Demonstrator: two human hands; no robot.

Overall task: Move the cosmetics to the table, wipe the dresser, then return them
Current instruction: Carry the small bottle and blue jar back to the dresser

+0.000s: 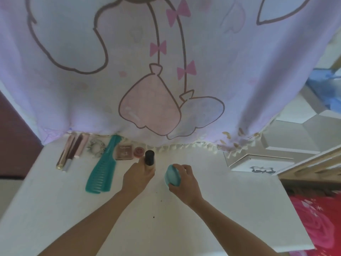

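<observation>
Two bare arms stretched forward over a white surface (pixel 221 209). Left grip (pixel 138 179) curled around a small upright bottle (pixel 149 157) with a black cap; right grip (pixel 184 182) clamped on a round teal compact (pixel 172 175), tilted, just beside the bottle. Contact between either item and the surface: impossible to tell. Lined up along the far edge, left of the bottle: a small red pot (pixel 139 151), a brown palette (pixel 124 152), a long teal comb (pixel 103 169), a pale scrunchie (pixel 96 147) and several slim tubes (pixel 73 150). Hanging behind, down to the surface: a pale lilac curtain (pixel 166 71) printed with cartoon shapes and pink bows. At right, a white box (pixel 249 161) and red flowered bedding (pixel 317 218).
</observation>
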